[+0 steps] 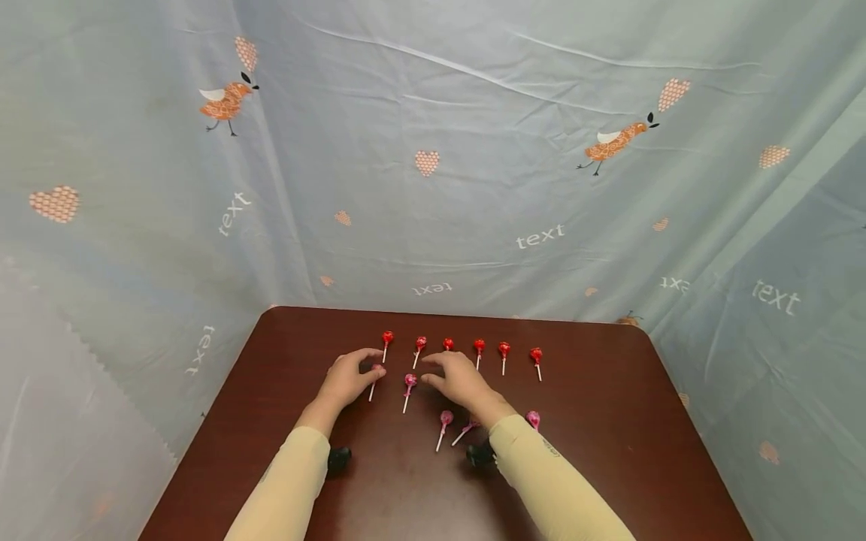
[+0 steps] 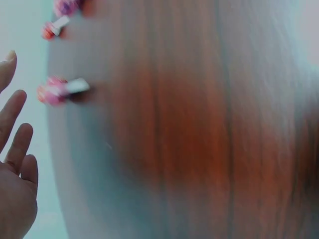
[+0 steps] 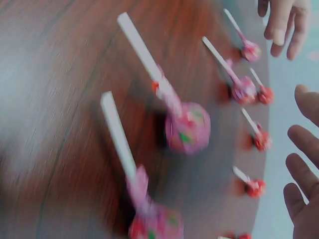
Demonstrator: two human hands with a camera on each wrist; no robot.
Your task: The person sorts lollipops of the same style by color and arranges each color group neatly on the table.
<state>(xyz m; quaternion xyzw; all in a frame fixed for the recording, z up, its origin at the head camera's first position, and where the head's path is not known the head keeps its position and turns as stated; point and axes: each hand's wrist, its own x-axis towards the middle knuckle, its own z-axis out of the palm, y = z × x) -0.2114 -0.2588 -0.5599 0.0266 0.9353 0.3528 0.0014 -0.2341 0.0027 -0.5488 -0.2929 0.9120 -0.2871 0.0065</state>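
My left hand (image 1: 348,378) hovers with relaxed fingers beside a pink lollipop (image 1: 371,392) at the left of the nearer row. In the left wrist view its fingers are spread and hold nothing. My right hand (image 1: 461,381) reaches over the table, fingers loosely bent, nothing in its grasp. Between the two hands lies another pink lollipop (image 1: 410,381). Closer to me, below the right hand, are a pink lollipop (image 1: 446,418) and a tilted one (image 1: 467,430), partly hidden by the wrist. Beyond the hands runs a row of several red lollipops (image 1: 504,348).
The dark brown table (image 1: 609,421) has rounded far corners. Another pink lollipop (image 1: 533,418) lies by the right forearm, its stick hidden by the sleeve. A grey-blue printed curtain (image 1: 433,225) hangs behind and on both sides. A black object (image 1: 338,460) shows at the left wrist.
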